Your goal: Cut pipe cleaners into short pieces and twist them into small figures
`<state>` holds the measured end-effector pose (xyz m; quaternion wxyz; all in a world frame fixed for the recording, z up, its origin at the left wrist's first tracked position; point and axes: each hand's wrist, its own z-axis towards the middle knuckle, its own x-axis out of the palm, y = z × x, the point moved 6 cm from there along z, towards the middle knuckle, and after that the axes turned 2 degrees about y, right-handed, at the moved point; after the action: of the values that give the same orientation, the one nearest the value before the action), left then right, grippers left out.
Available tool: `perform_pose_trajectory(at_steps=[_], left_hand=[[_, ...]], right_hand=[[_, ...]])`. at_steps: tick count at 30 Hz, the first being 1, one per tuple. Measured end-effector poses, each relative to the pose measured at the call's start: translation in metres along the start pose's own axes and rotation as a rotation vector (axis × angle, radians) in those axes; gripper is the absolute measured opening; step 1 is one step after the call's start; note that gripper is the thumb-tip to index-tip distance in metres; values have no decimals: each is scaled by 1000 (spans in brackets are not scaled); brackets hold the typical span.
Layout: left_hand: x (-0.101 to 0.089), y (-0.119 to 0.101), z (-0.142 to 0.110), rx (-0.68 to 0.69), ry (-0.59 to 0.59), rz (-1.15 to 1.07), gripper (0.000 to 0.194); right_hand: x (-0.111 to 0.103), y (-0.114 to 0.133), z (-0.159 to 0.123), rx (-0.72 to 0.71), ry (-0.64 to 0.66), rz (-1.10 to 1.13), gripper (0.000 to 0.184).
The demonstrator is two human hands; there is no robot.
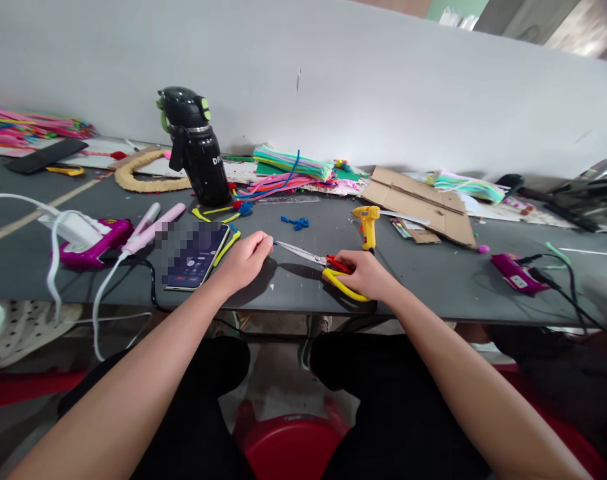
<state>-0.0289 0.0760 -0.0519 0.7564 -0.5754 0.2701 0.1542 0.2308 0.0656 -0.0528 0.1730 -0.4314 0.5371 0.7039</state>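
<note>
My right hand is closed on the handles of a pair of scissors with red and yellow grips; the narrow blades point left. Thumb and fingers of my left hand pinch a short blue pipe cleaner, of which only a tiny end shows, right at the scissor tips. Whether the blades touch it I cannot tell. Beyond the hands, a twisted blue pipe-cleaner piece lies on the grey table. Yellow pipe cleaners lie beside my left hand.
A phone lies left of my hands, near a pink hair straightener and a purple power block. A black bottle stands behind. A yellow glue gun, cardboard and pipe-cleaner bundles occupy the back.
</note>
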Motion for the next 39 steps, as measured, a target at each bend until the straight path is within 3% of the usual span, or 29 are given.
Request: perform_pose_trajectory(at_steps=[21,39], left_hand=[[-1,2,0,-18,-5,8,35],[2,8,1,-30,-11,-50,35]], right_hand=[[2,-3,0,41,-14,46,44],[1,-1,-2,11,-29,-5,37]])
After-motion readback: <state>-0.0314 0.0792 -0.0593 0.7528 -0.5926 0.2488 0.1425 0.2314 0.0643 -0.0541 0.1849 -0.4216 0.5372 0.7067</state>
